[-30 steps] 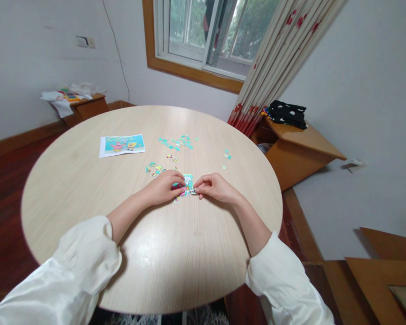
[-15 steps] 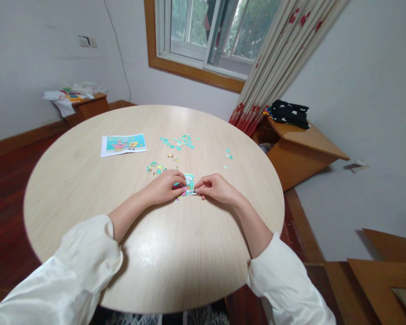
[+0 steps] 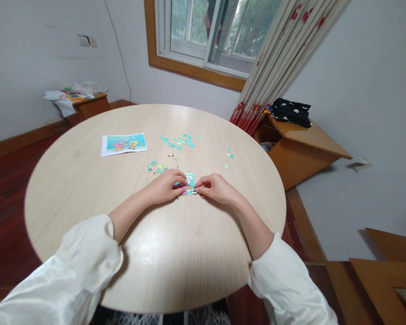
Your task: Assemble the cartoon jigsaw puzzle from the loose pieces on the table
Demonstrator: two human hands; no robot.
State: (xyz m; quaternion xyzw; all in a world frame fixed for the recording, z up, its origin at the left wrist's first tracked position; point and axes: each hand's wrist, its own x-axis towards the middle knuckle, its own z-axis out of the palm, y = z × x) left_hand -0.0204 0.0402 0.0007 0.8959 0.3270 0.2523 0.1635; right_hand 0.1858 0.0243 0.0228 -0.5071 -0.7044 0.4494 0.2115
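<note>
A small joined patch of jigsaw (image 3: 189, 182), teal with cartoon figures, lies on the round pale wooden table (image 3: 88, 189). My left hand (image 3: 165, 186) rests on the patch's left side, fingers curled and pressing it down. My right hand (image 3: 214, 187) is at its right edge, thumb and forefinger pinched on a small puzzle piece (image 3: 194, 192) touching the patch. Both arms wear white sleeves.
Loose teal pieces (image 3: 179, 141) lie further back, several more (image 3: 156, 168) left of the patch, a few (image 3: 228, 155) to the right. A printed reference picture (image 3: 123, 143) lies at the back left. A wooden stand with dark cloth (image 3: 291, 113) is beside the curtain.
Both hands stay at the patch with hardly any movement; the view has shifted slightly.
</note>
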